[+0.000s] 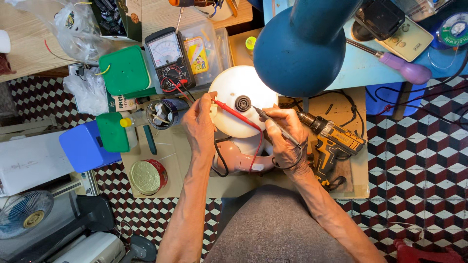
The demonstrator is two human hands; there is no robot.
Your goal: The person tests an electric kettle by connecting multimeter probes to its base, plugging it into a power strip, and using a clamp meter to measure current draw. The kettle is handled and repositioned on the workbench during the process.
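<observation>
Left hand (199,127) pinches the red probe (234,112), right hand (285,136) the black probe (274,124), both grips closed, tips on the upturned white kettle base (229,90) on the surface: probes light, stiff, thin—hold barrels; base smooth, likely slippery plastic.

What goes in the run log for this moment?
left hand: holds red probe | right hand: holds black probe | both at kettle base connector

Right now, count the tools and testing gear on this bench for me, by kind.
Test probes: 2, a red probe in the left hand and a black probe in the right hand
Analog meter: 1
Cordless drill: 1
Purple-handled screwdriver: 1
Total: 5
</observation>
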